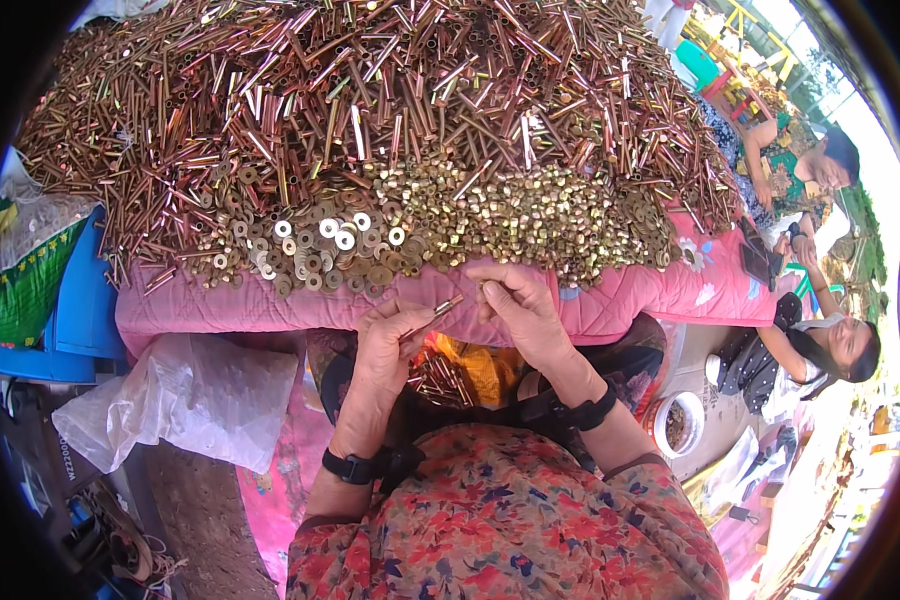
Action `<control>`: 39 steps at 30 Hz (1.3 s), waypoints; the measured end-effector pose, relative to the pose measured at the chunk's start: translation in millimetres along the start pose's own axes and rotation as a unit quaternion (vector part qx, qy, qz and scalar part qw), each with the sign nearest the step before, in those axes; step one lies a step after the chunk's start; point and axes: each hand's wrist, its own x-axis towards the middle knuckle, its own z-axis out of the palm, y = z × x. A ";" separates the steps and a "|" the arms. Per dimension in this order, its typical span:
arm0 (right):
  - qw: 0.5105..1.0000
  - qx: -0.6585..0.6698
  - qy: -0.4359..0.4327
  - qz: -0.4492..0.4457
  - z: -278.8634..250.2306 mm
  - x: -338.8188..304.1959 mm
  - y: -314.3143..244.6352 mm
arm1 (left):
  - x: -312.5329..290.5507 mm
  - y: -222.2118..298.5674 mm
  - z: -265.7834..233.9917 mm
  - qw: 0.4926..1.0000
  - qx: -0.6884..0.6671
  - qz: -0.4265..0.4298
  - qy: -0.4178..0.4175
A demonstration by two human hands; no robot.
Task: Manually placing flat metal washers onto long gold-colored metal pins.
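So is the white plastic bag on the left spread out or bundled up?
Spread out: the white plastic bag lies loose and crumpled below the pink quilt, left of the left hand. Contents: cannot tell.

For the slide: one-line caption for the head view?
Left hand holds a thin metal rod, right hand beside it, before a heap of metal tubes.

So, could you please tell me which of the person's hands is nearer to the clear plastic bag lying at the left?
Left. The left hand, pinching a small metal tube, sits just right of the plastic bag. The right hand is farther right, beyond the left hand.
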 end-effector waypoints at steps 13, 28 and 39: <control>0.995 0.084 0.039 0.049 6.9 -4.8 -10.8 | 1.2 2.4 5.6 1.000 -0.015 -0.008 -0.016; 0.994 -0.093 0.043 -0.023 12.8 -11.3 -14.4 | 1.3 5.4 9.3 0.999 0.022 -0.021 -0.033; 0.936 -0.352 0.026 0.002 5.8 -8.7 -24.7 | -1.8 -6.4 7.3 0.985 0.116 0.097 -0.088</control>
